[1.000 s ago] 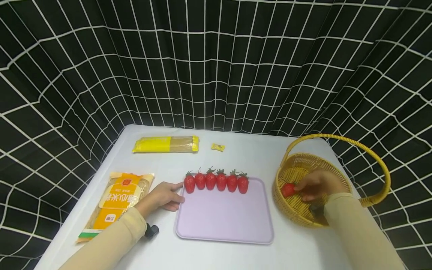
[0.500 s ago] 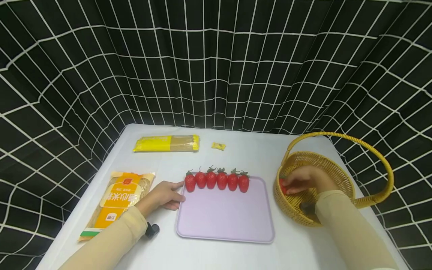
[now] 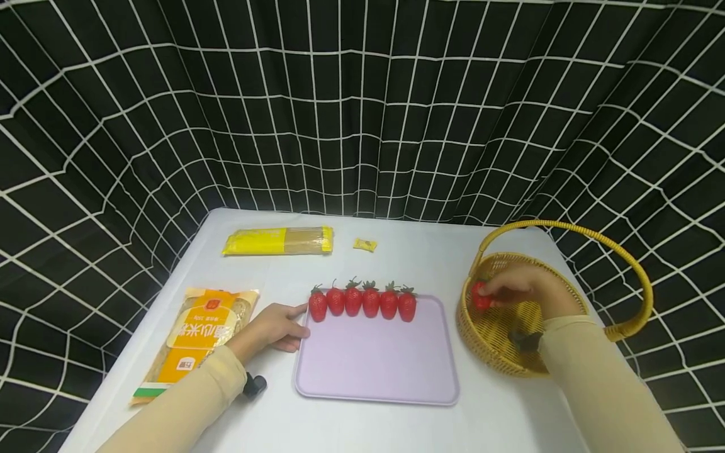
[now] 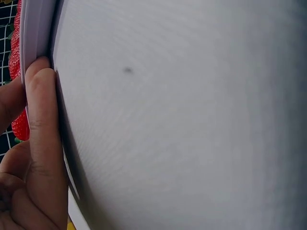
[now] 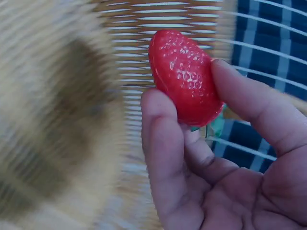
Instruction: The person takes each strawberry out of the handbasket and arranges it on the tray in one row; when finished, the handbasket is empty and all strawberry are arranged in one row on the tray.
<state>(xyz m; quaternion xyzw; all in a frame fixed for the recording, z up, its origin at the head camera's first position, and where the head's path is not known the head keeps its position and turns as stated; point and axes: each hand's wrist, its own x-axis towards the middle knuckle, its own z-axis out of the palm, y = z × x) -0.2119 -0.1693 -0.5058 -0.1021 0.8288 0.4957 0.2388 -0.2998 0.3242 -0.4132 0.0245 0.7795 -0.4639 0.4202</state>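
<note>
My right hand (image 3: 517,283) is inside the yellow woven basket (image 3: 489,352), by its left wall. Between thumb and fingertips it pinches a red strawberry (image 5: 184,76), whose green leaves show partly behind the fingers in the right wrist view. On the left, my left hand (image 3: 274,328) holds the left edge of a pale purple tray (image 3: 376,365), with the rim between thumb and fingers (image 4: 43,105) in the left wrist view. Several strawberries (image 3: 370,302) stand side by side along the tray's far edge, leaves pointing away.
The basket's tall handle (image 3: 629,264) arches over its right side. An orange-labelled noodle bag (image 3: 198,340) lies left of the left arm. Toward the back lie a yellow noodle pack (image 3: 277,241) and a small yellow wrapped candy (image 3: 365,245). A black grid curtain (image 3: 351,126) surrounds the table.
My right hand went leftward to the strawberry in the basket, took hold of it and raised it slightly by the wall. The left hand and the tray kept their places.
</note>
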